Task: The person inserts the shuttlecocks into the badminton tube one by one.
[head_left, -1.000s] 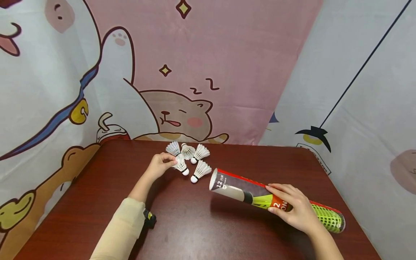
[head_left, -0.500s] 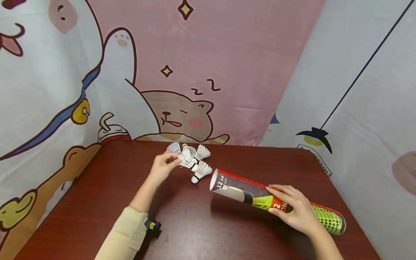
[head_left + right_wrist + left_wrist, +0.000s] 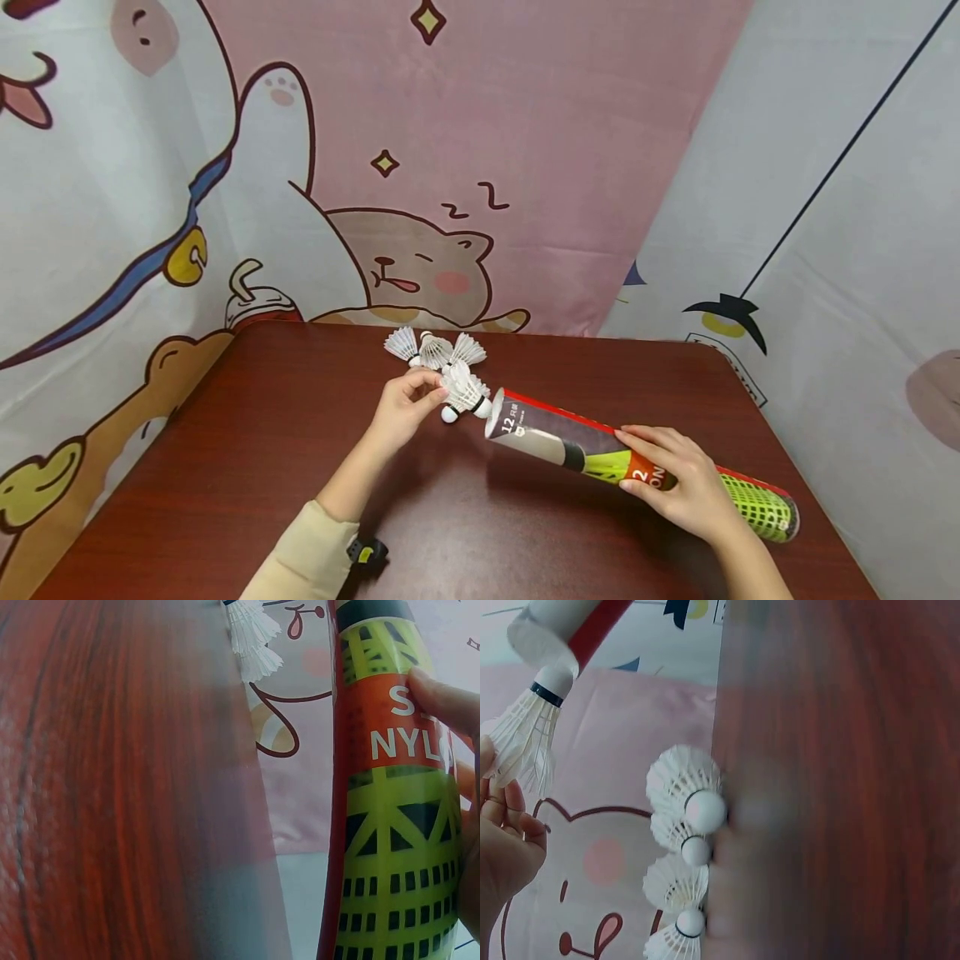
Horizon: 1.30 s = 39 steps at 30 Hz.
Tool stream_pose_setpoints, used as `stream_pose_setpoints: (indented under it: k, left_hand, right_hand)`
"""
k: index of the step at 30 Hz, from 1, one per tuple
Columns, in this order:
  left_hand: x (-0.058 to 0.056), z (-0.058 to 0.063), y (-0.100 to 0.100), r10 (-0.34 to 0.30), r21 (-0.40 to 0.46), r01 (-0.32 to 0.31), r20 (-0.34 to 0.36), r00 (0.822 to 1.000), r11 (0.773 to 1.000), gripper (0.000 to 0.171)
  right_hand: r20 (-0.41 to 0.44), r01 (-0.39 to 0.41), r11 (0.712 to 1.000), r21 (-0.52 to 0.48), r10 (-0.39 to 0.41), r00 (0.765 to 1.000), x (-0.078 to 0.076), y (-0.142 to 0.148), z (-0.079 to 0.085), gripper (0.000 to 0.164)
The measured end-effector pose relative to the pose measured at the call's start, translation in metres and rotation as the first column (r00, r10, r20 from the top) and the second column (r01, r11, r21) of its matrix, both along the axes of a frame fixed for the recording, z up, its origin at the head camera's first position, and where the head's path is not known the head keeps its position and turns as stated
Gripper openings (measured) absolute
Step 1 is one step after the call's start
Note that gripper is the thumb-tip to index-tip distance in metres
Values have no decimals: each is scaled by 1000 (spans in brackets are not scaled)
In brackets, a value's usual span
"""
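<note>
A white shuttlecock is pinched by its feather skirt between the thumb and fingers of my left hand. Its cork end points at the open mouth of a printed shuttlecock tube; in the left wrist view the cork is right at the rim. My right hand grips the tube around its middle, holding it slanted with the mouth to the left and raised. The right wrist view shows the thumb across the orange label. What lies inside the tube is hidden.
Several loose shuttlecocks lie at the back of the brown table, among them a bluish-white one and a cream one. Another lies partly behind the held one. A cartoon-printed cloth hangs behind the table.
My left hand has carried the pinched shuttlecock off the group, rightward and toward me, up to the tube's mouth. The right hand and the tube have stayed nearly still.
</note>
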<state>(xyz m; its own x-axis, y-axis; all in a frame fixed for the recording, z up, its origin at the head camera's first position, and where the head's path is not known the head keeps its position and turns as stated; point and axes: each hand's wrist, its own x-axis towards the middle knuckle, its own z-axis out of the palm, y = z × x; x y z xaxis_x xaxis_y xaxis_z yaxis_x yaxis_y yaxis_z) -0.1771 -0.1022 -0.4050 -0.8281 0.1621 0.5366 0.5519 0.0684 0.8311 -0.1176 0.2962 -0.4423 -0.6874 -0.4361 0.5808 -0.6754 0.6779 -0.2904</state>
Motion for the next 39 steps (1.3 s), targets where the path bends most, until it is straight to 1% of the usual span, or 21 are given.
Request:
stream_pose_setpoints:
  k: [5, 9, 13, 18, 21, 25, 30, 33, 36, 39]
  left_hand:
    - [5, -1, 11, -30, 15, 30, -3, 1000, 999, 6]
    - [9, -3, 18, -59, 23, 59, 3, 998, 998, 7]
    - [12, -3, 26, -74, 16, 74, 7, 997, 997, 7]
    - [15, -2, 35, -75, -28, 75, -10, 997, 997, 5]
    - [15, -3, 38, -92, -42, 91, -12, 996, 995, 6]
    - [14, -4, 39, -109, -41, 109, -3, 994, 993, 6]
    - [13, -6, 42, -117, -36, 117, -17, 993, 993, 7]
    - [13, -7, 44, -128, -35, 127, -19, 992, 991, 8]
    - [13, -8, 45, -143, -25, 143, -6, 990, 989, 8]
    - [13, -11, 48, -159, -3, 159, 21, 987, 987, 7]
  right_hand:
    - [-45, -26, 1000, -10, 25, 999, -1, 0, 0, 69]
    - [-60, -32, 999, -13, 31, 998, -1, 0, 0, 68]
    - [-40, -19, 1000, -7, 19, 999, -1, 0, -1, 70]
    - [3, 1, 1000, 3, -1, 1000, 0, 1, -1, 71]
    - [-2, 0, 1000, 3, 0, 1000, 0, 1, -1, 71]
    - [-34, -5, 1000, 4, 6, 999, -1, 1, -1, 71]
    - [-14, 8, 1000, 8, -8, 1000, 0, 1, 1, 70]
    - [-25, 4, 1000, 7, -4, 1000, 0, 2, 1, 69]
    - [-58, -6, 1000, 4, 6, 998, -1, 2, 1, 69]
    - [-46, -1, 1000, 4, 2, 999, -1, 2, 1, 70]
